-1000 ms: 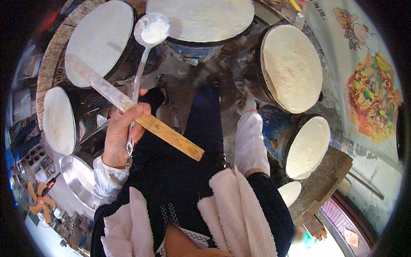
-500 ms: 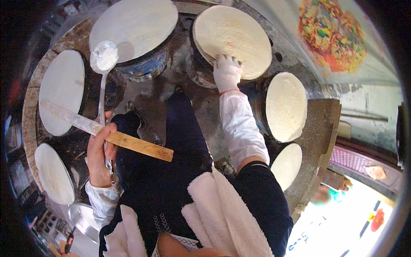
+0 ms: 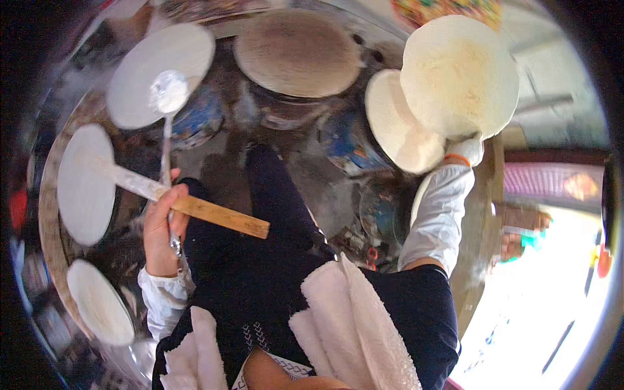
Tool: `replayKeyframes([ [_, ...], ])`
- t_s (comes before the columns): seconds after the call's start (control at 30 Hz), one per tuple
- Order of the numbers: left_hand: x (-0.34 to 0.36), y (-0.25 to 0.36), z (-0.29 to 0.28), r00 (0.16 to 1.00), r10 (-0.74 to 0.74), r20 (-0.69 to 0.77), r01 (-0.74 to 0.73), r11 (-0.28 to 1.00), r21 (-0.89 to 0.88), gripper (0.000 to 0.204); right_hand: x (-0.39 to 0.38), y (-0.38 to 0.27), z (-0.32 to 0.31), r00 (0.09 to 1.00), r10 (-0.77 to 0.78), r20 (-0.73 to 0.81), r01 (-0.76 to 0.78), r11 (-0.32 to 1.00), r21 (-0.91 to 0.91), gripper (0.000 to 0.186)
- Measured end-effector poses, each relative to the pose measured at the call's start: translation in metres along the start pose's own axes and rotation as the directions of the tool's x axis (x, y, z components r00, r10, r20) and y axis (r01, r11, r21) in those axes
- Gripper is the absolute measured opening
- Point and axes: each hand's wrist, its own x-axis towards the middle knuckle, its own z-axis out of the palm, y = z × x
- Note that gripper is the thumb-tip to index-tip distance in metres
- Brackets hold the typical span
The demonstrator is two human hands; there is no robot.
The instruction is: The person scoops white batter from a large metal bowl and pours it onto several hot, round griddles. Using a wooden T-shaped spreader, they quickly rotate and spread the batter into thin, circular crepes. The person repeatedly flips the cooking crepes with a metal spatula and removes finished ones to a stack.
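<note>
My left hand [image 3: 162, 224] grips a metal ladle [image 3: 167, 92], its bowl coated white, and a flat wooden scraper [image 3: 221, 214] with a whitened blade, crossed over the ladle. My gloved right hand [image 3: 464, 151] pinches the lower edge of a round pale flatbread [image 3: 459, 71], held up at the right over another round [image 3: 390, 117] on its griddle. At top middle, a brown griddle plate [image 3: 298, 51] shows bare. Three white rounds on griddles line the left: upper [image 3: 130, 97], middle [image 3: 84, 182] and lower [image 3: 97, 302]; part of another shows behind my right sleeve.
The griddle drums [image 3: 344, 143] stand in an arc inside a curved rim [image 3: 53, 240] around my legs. A food poster [image 3: 442, 10] is at top right, a brown ledge [image 3: 484, 253] along the right, and a bright doorway [image 3: 533, 325] beyond it.
My right hand has lifted the flatbread off the top griddle and moved it rightward, leaving that plate bare. My left hand still grips both tools. The view has shifted.
</note>
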Motion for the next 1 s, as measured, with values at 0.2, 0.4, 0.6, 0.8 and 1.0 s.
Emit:
replayKeyframes([
  [0.2, 0.005, -0.034, 0.013, 0.979, -0.091, 0.182, 0.074, 0.992, 0.1, 0.045, -0.061, -0.026, -0.308, 0.886, 0.396, -0.241, -0.324, 0.901, 0.289, 0.034],
  [0.4, 0.015, -0.045, 0.013, 0.904, -0.175, 0.389, 0.088, 0.969, 0.231, 0.041, -0.301, 0.045, -0.59, 0.986, 0.08, -0.143, -0.144, 0.003, -0.99, 0.032],
  [0.6, -0.023, -0.049, 0.078, 0.913, -0.183, 0.364, 0.063, 0.946, 0.317, 0.042, -0.439, 0.157, -0.627, 0.795, 0.408, -0.448, -0.496, 0.015, -0.868, 0.035],
  [0.8, -0.026, -0.051, 0.086, 0.888, -0.208, 0.41, 0.076, 0.946, 0.314, 0.043, -0.443, 0.165, -0.578, 0.619, 0.558, -0.553, -0.67, 0.008, -0.742, 0.039],
  [1.0, -0.028, -0.054, 0.08, 0.891, -0.214, 0.401, 0.103, 0.954, 0.281, 0.043, -0.418, 0.156, -0.573, 0.602, 0.593, -0.535, -0.665, 0.002, -0.747, 0.044],
])
